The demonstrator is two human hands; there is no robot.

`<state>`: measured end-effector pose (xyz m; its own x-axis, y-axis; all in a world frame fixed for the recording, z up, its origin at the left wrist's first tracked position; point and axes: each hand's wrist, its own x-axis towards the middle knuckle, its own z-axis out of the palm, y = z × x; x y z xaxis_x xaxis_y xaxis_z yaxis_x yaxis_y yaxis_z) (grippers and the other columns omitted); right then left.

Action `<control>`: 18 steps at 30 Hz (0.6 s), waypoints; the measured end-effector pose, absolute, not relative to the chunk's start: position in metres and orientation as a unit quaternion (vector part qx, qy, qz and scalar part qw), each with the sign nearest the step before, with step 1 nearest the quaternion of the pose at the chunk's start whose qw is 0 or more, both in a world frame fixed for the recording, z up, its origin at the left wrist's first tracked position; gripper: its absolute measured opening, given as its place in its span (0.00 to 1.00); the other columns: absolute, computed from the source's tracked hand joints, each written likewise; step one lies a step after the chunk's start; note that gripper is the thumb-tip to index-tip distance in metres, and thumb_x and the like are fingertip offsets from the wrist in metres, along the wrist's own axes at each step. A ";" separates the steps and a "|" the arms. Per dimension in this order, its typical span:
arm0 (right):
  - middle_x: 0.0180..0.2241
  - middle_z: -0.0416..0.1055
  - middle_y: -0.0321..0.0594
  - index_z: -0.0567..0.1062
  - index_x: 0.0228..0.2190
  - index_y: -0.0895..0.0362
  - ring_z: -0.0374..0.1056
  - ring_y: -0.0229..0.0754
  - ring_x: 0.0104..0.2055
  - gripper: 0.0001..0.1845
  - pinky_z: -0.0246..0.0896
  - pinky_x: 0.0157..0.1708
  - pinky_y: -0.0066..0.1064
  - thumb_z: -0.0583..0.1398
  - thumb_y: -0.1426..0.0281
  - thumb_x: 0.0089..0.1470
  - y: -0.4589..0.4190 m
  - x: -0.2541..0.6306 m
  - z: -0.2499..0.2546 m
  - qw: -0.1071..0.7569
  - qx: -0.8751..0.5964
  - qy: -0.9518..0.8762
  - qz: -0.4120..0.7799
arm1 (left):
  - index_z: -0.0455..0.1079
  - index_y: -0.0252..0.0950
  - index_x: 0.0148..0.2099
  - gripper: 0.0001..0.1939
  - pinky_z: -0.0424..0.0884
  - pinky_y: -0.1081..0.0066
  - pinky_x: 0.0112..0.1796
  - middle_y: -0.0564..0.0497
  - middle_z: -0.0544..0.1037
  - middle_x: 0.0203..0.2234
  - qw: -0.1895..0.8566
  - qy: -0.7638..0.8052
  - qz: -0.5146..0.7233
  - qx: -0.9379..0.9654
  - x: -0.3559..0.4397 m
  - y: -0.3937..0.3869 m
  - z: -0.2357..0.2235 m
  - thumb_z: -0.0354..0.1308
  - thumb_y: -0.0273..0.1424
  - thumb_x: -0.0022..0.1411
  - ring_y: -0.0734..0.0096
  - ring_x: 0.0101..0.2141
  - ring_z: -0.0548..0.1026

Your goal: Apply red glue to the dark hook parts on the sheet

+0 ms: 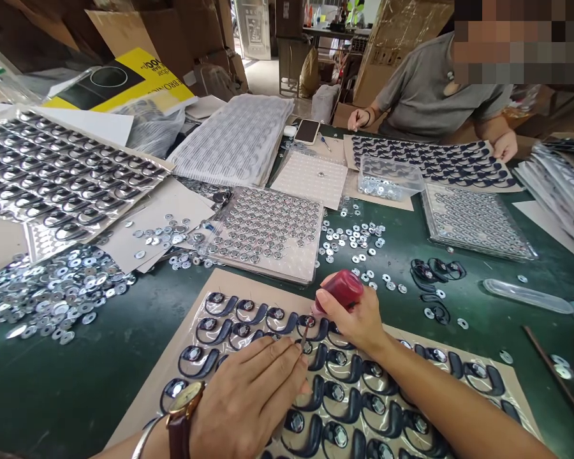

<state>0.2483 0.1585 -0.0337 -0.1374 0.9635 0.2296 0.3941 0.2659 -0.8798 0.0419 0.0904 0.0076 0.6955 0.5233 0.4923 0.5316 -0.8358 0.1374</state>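
Note:
My left hand [251,398], with a watch [185,405] on its wrist, lies palm down over a brown card [165,357]. Its fingers are pressed together around a thin pointed tool [305,336], mostly hidden beneath them. In my right hand [361,322] is a red squeeze bottle [343,290], tilted with its nozzle down at the card's upper row. Rows of black hook-shaped pieces [349,408], each with a round metal centre, sit under clear film on this card. The tool's tip points to a piece by the nozzle.
Loose metal washers [71,290] are heaped at left, with more scattered mid-table. A stack of disc-covered sheets [268,226] stands beyond the card. A clear tub [390,178] holds washers. Across the green table [397,220] a person [425,89] sits by another card. A brown stick [555,370] lies right.

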 end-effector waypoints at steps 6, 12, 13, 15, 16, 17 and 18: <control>0.19 0.75 0.33 0.73 0.27 0.56 0.68 0.37 0.20 0.10 0.64 0.24 0.27 0.61 0.63 0.54 0.159 0.247 -0.031 0.427 -0.508 -0.669 0.333 | 0.74 0.28 0.45 0.09 0.77 0.63 0.42 0.46 0.79 0.40 -0.011 -0.298 -0.279 -0.913 0.045 0.093 0.010 0.55 0.23 0.64 0.63 0.42 0.77; 0.20 0.75 0.35 0.73 0.27 0.56 0.69 0.38 0.22 0.10 0.65 0.26 0.29 0.60 0.63 0.55 0.159 0.248 -0.029 0.416 -0.514 -0.667 0.344 | 0.73 0.29 0.46 0.10 0.77 0.64 0.44 0.47 0.79 0.41 -0.013 -0.299 -0.274 -0.914 0.044 0.093 0.010 0.54 0.23 0.64 0.65 0.43 0.77; 0.20 0.75 0.35 0.73 0.27 0.56 0.69 0.38 0.21 0.11 0.65 0.26 0.29 0.59 0.63 0.55 0.160 0.248 -0.028 0.416 -0.515 -0.667 0.343 | 0.73 0.30 0.46 0.10 0.77 0.64 0.44 0.47 0.79 0.41 -0.014 -0.300 -0.273 -0.914 0.043 0.092 0.009 0.54 0.23 0.64 0.65 0.43 0.77; 0.19 0.74 0.35 0.73 0.25 0.56 0.68 0.38 0.20 0.11 0.64 0.25 0.30 0.59 0.63 0.55 0.160 0.249 -0.027 0.417 -0.520 -0.669 0.329 | 0.72 0.30 0.48 0.11 0.76 0.63 0.45 0.46 0.78 0.43 -0.020 -0.303 -0.267 -0.914 0.040 0.092 0.006 0.54 0.23 0.63 0.64 0.45 0.76; 0.18 0.73 0.34 0.73 0.25 0.56 0.67 0.38 0.20 0.12 0.64 0.24 0.30 0.59 0.63 0.55 0.160 0.249 -0.026 0.419 -0.522 -0.671 0.318 | 0.71 0.30 0.49 0.12 0.76 0.63 0.45 0.46 0.78 0.44 -0.026 -0.303 -0.261 -0.916 0.039 0.091 0.005 0.54 0.22 0.63 0.63 0.46 0.75; 0.17 0.73 0.34 0.73 0.24 0.56 0.66 0.37 0.19 0.12 0.63 0.24 0.30 0.59 0.63 0.55 0.161 0.250 -0.026 0.421 -0.524 -0.673 0.309 | 0.71 0.29 0.50 0.13 0.76 0.62 0.46 0.45 0.77 0.45 -0.034 -0.304 -0.254 -0.918 0.038 0.091 0.003 0.53 0.21 0.63 0.63 0.47 0.75; 0.17 0.72 0.34 0.73 0.24 0.56 0.66 0.37 0.19 0.12 0.63 0.23 0.30 0.60 0.62 0.55 0.161 0.250 -0.026 0.422 -0.525 -0.675 0.302 | 0.70 0.29 0.50 0.14 0.75 0.62 0.46 0.44 0.77 0.45 -0.043 -0.303 -0.247 -0.919 0.037 0.091 0.002 0.52 0.20 0.63 0.62 0.48 0.74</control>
<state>0.2497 0.1607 -0.0260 -0.0930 0.9632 0.2522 0.4543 0.2665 -0.8501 0.0368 0.0911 0.0020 0.6943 0.5790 0.4274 0.5368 -0.8122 0.2282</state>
